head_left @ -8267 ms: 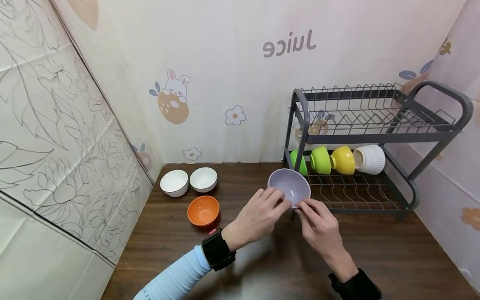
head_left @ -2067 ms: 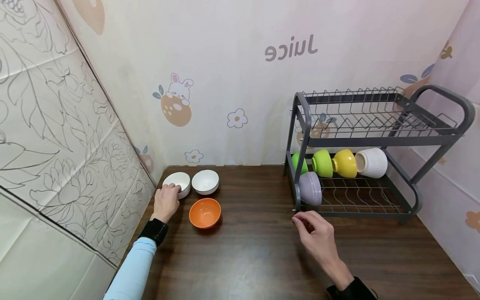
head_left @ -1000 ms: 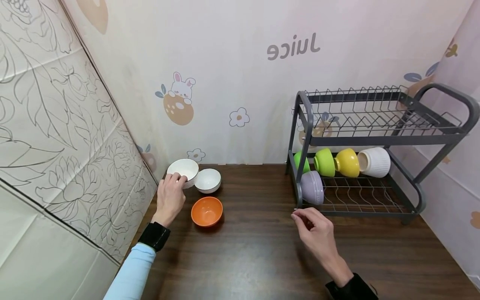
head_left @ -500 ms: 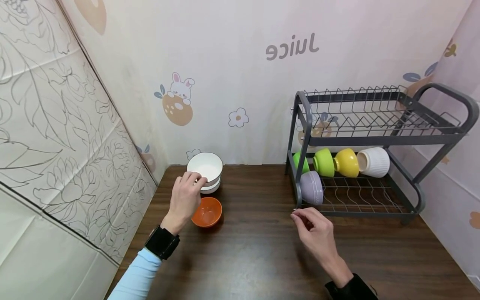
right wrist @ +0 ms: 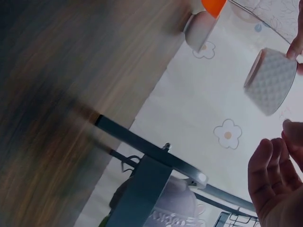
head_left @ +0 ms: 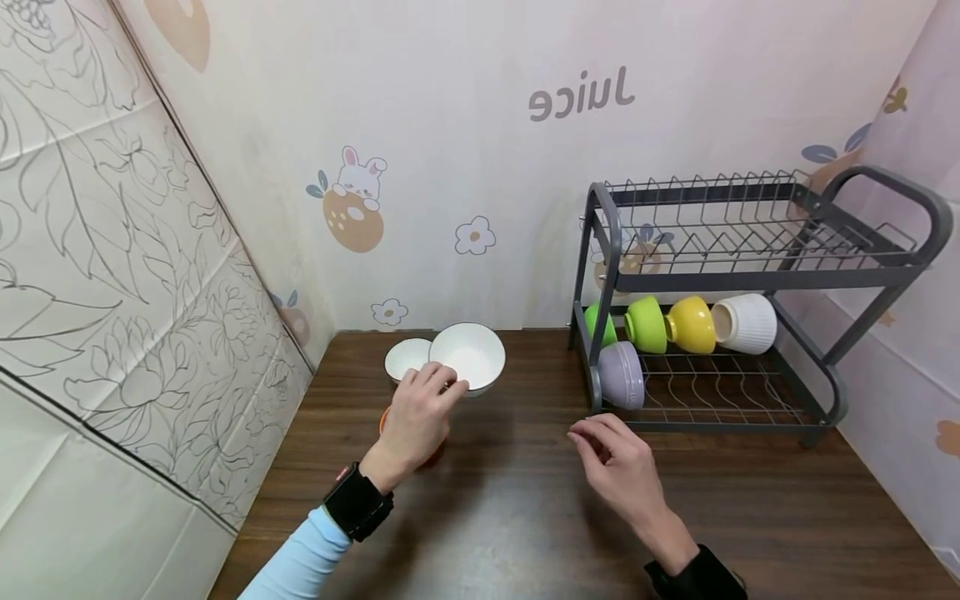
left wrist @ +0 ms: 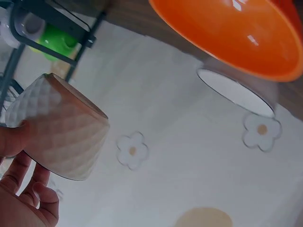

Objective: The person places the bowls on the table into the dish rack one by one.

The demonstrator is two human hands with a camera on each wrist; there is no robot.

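Observation:
My left hand [head_left: 417, 421] pinches the near rim of a white bowl [head_left: 471, 357] and holds it above the table. The left wrist view shows this bowl's quilted outer wall [left wrist: 61, 127], with the thumb on one side and fingers on the other. Behind the left hand, an orange bowl [left wrist: 241, 35] is mostly hidden in the head view. Another white bowl [head_left: 406, 358] stands on the table at the back left, partly overlapped by the held one. My right hand [head_left: 618, 471] hovers in front of the rack's left end, fingers loosely curled, holding nothing.
A dark two-tier dish rack [head_left: 765, 279] stands at the right. On its lower tier, a lilac bowl [head_left: 621, 375], green bowls [head_left: 647, 325], a yellow bowl [head_left: 692, 325] and a ribbed white cup [head_left: 750, 323] lie tipped on their sides. A patterned wall backs the wooden table [head_left: 525, 517].
The lilac bowl went from both hands into the rack's lower tier. My left hand then took the left white bowl, lifted it and carried it right past the other. The right hand barely shifted lately.

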